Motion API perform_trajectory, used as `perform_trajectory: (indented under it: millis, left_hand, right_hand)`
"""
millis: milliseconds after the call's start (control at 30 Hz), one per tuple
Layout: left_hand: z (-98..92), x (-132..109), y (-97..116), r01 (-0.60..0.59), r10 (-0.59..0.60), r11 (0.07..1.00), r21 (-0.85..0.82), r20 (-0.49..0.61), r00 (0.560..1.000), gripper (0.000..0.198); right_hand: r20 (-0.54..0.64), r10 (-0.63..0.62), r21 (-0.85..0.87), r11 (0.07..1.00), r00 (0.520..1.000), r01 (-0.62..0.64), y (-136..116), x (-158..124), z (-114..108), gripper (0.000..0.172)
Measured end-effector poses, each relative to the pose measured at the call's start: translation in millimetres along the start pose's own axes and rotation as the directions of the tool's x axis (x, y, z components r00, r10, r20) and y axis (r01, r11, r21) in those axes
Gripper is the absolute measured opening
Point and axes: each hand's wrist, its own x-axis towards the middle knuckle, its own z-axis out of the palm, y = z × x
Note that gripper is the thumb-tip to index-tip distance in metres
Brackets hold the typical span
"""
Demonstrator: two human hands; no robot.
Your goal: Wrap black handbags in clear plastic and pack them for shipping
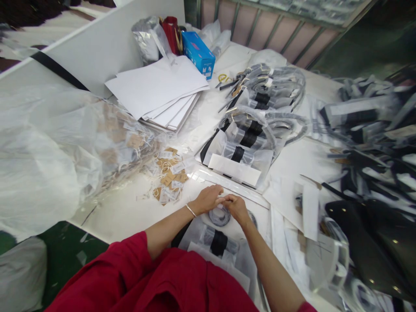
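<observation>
My left hand (208, 198) and my right hand (235, 206) meet at the fingertips, both pinched closed. What they pinch is too small to make out. Just below them a coiled, plastic-wrapped handle (219, 216) lies at the top of a wrapped bag (191, 237). That bag carries white paper sheets and a black band (219, 242), and its lower part is hidden by my red clothing. Beyond my left hand is a loose pile of brown and white hang tags (169, 177) with strings.
A clear plastic sack (42, 151) with more tags covers the left side. White sheets (159, 86), a blue box (198, 52) and a row of wrapped bags (240, 147) stand further back. Black bags (373, 242) and wrapped straps crowd the right.
</observation>
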Motion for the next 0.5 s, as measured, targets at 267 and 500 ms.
perform_trajectory:
  millis: [267, 500]
  left_hand:
    - [-33.4, -13.3, 4.1, 0.160, 0.000, 0.904, -0.397, 0.373, 0.928, 0.036]
    - [-33.4, -37.6, 30.3, 0.209, -0.063, 0.790, -0.576, 0.263, 0.963, 0.039]
  right_hand:
    - [-0.048, -0.262, -0.077, 0.963, 0.964, 0.258, -42.0, -41.1, -22.9, 0.013]
    - [-0.032, -0.208, -0.073, 0.976, 0.978, 0.205, -55.7, -74.8, -25.2, 0.011]
